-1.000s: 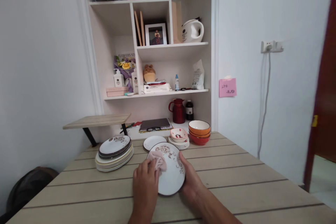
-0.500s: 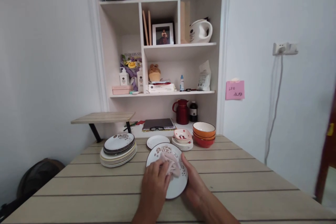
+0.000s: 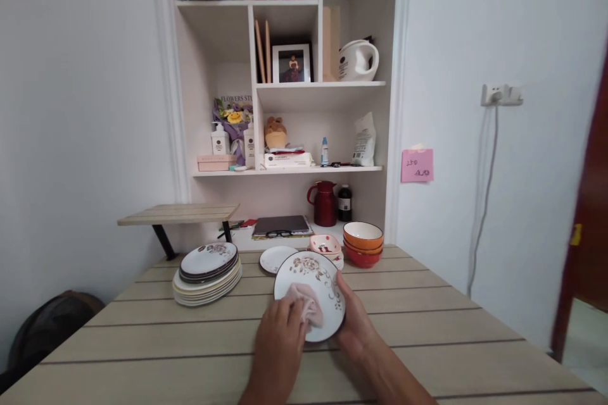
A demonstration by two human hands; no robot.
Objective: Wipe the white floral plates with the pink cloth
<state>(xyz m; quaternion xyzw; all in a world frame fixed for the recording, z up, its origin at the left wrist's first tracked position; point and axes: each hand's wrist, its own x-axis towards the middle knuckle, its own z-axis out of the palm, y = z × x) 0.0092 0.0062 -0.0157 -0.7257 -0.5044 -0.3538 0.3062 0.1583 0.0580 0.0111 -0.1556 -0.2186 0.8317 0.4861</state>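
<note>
A white plate (image 3: 327, 285) with a brown flower pattern and dark rim is tilted up above the table. My right hand (image 3: 356, 323) grips its right edge, thumb on the face and the other fingers hidden behind. Against the plate's lower left face, my left hand (image 3: 281, 335) presses a crumpled pale pink cloth (image 3: 306, 304), fingers closed over it. Behind the held plate lies another white plate (image 3: 275, 259), partly covered by it. To the left stands a stack of plates (image 3: 209, 259), dark-rimmed ones on top of yellow-rimmed ones.
Small pink-patterned dishes (image 3: 325, 244) and a stack of orange and red bowls (image 3: 363, 243) stand behind on the right. A small raised wooden shelf (image 3: 178, 214) is at the table's left. Beyond are a closed laptop (image 3: 281, 225), glasses and a red jug (image 3: 325, 204).
The cloth and my left hand have slid lower on the plate, showing more of the flower pattern. The held plate has shifted slightly up and right. The whole view has turned a little.
</note>
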